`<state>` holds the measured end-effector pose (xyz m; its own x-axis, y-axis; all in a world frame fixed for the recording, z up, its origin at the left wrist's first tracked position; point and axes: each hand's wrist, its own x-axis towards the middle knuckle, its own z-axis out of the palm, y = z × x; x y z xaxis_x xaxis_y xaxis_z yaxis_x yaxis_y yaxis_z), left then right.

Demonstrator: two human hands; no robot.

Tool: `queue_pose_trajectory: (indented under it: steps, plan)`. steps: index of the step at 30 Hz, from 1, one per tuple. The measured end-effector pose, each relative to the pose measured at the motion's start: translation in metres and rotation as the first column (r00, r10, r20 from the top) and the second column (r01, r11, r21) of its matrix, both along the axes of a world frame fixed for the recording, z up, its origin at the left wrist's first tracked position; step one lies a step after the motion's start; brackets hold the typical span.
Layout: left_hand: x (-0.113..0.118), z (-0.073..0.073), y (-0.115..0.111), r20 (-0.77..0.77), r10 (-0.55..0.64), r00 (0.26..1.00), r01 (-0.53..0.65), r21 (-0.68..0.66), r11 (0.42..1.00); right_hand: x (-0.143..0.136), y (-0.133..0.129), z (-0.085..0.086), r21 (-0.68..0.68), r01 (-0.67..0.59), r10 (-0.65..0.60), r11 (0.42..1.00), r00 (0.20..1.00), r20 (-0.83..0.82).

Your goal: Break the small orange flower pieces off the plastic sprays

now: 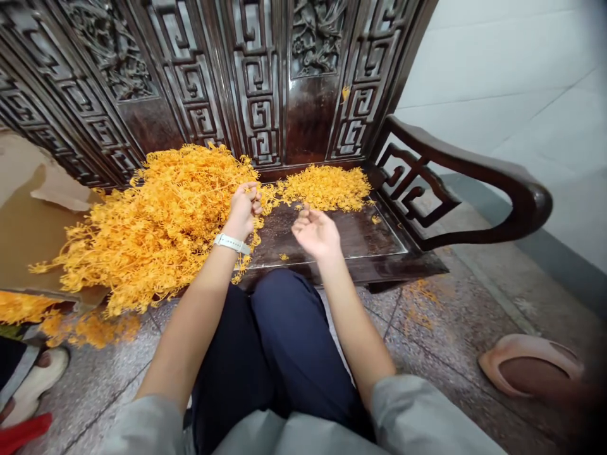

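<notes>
A large heap of orange-yellow plastic flower-like sprigs covers the left part of a dark carved wooden bench. My left hand, with a pale band at the wrist, is at the heap's right edge. Its fingers are pinched on a thin yellow sprig. To the right, my right hand is turned palm up, fingers curled and fingertips together; what they hold is too small to make out. Just behind it lies a lower, flatter pile of small yellow pieces.
A curved wooden armrest closes the bench's right end. A cardboard box stands at the left. Loose yellow bits and a pinkish-tan slipper lie on the speckled floor. A person's shoe shows at lower left.
</notes>
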<state>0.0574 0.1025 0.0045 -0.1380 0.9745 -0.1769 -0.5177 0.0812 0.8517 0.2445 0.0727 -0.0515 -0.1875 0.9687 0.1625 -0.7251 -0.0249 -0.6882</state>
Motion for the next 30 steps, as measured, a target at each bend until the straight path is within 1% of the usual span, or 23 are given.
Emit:
queue_pose_trajectory:
  steps: [1, 2, 3, 4, 5, 7, 10, 13, 15, 17, 19, 21, 22, 23, 24, 26, 27, 28, 29, 30]
  plan:
    - [0.004, 0.000, -0.001, -0.004, -0.010, 1.000, 0.010, 0.002, 1.000, -0.007, -0.008, -0.010, -0.163, 0.011, -0.016, 0.987, 0.999, -0.033]
    - [0.009, 0.001, -0.003, -0.004, -0.021, 1.000, 0.021, 0.011, 1.000, -0.014, -0.017, -0.018, -0.298, 0.015, -0.032, 0.954, 0.998, -0.053]
    - [0.013, 0.001, -0.004, 0.006, -0.035, 0.999, 0.034, 0.023, 0.999, -0.020, -0.026, -0.024, -0.386, 0.018, -0.044, 0.922, 0.997, -0.060]
    - [0.016, 0.002, -0.005, 0.028, -0.049, 0.998, 0.048, 0.036, 0.998, -0.024, -0.033, -0.028, -0.416, 0.027, -0.052, 0.909, 0.997, -0.050]
    - [0.020, 0.003, -0.006, 0.063, -0.068, 0.996, 0.066, 0.043, 0.997, -0.028, -0.039, -0.031, -0.408, 0.043, -0.061, 0.912, 0.998, -0.031]
    - [0.026, 0.004, -0.008, 0.157, -0.128, 0.979, 0.123, 0.040, 0.992, -0.030, -0.044, -0.030, -0.330, 0.073, -0.065, 0.941, 0.997, 0.036]
    - [0.034, 0.005, -0.010, 0.261, -0.240, 0.935, 0.243, 0.022, 0.970, -0.030, -0.045, -0.022, -0.138, 0.124, -0.097, 0.983, 0.977, 0.188]
    - [0.040, 0.005, -0.013, 0.285, -0.299, 0.911, 0.306, 0.022, 0.952, -0.032, -0.046, -0.015, -0.001, 0.208, -0.198, 0.978, 0.932, 0.302]
    - [0.042, 0.005, -0.013, 0.286, -0.308, 0.907, 0.315, 0.023, 0.949, -0.034, -0.045, -0.015, 0.026, 0.288, -0.281, 0.957, 0.904, 0.324]
    - [0.042, 0.005, -0.013, 0.283, -0.316, 0.906, 0.321, 0.030, 0.947, -0.036, -0.043, -0.017, 0.007, 0.348, -0.334, 0.938, 0.896, 0.293]
    - [0.041, 0.004, -0.013, 0.263, -0.336, 0.904, 0.337, 0.042, 0.940, -0.037, -0.039, -0.021, 0.012, 0.351, -0.341, 0.936, 0.902, 0.266]
    - [0.041, 0.002, -0.013, 0.221, -0.376, 0.900, 0.375, 0.049, 0.926, -0.038, -0.035, -0.024, 0.074, 0.331, -0.339, 0.941, 0.899, 0.278]
    - [0.041, 0.001, -0.013, 0.197, -0.398, 0.896, 0.397, 0.046, 0.917, -0.038, -0.034, -0.026, 0.119, 0.345, -0.364, 0.931, 0.883, 0.295]
    - [0.042, 0.000, -0.012, 0.176, -0.410, 0.895, 0.409, 0.043, 0.911, -0.038, -0.033, -0.027, 0.167, 0.387, -0.421, 0.907, 0.851, 0.313]
    - [0.043, -0.002, -0.012, 0.160, -0.407, 0.899, 0.406, 0.040, 0.913, -0.038, -0.033, -0.028, 0.219, 0.451, -0.501, 0.865, 0.801, 0.329]
    - [0.046, -0.004, -0.009, 0.141, -0.361, 0.922, 0.360, 0.029, 0.932, -0.039, -0.039, -0.026, 0.354, 0.546, -0.649, 0.759, 0.674, 0.352]
    - [0.046, -0.006, -0.005, 0.134, -0.320, 0.938, 0.321, 0.016, 0.947, -0.038, -0.046, -0.022, 0.439, 0.546, -0.696, 0.714, 0.623, 0.356]
    - [0.045, -0.007, -0.001, 0.127, -0.276, 0.953, 0.279, -0.006, 0.960, -0.038, -0.054, -0.017, 0.532, 0.502, -0.719, 0.681, 0.594, 0.360]
    - [0.043, -0.008, 0.004, 0.122, -0.232, 0.965, 0.237, -0.032, 0.971, -0.038, -0.065, -0.010, 0.619, 0.422, -0.718, 0.662, 0.592, 0.365]
    - [0.038, -0.010, 0.009, 0.120, -0.188, 0.975, 0.196, -0.057, 0.979, -0.037, -0.078, -0.001, 0.682, 0.319, -0.689, 0.658, 0.621, 0.374]
